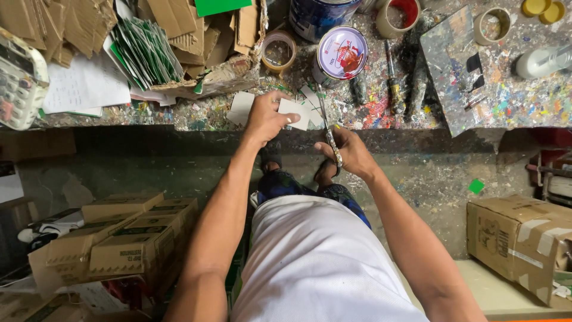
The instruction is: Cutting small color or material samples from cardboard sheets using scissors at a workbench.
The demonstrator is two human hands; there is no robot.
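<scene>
Your right hand [351, 152] is closed through the handles of the scissors [329, 134], blades pointing away from you into the card piece [296, 113]. Your left hand [266, 117] pinches that white card at its near edge, fingers curled over it, keeping it flat and taut at the lip of the paint-spattered bench [524, 101] so the blades bite cleanly. Beyond: a lidded tin [340, 53], a tape roll [279, 52], a torn cardboard tray [196, 36].

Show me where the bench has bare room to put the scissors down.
Bare bench shows right of the paint-smeared board, below the white bottle. A narrow strip runs along the front edge under the paper stack. Around the tin, tape rolls and both hands it is crowded.
</scene>
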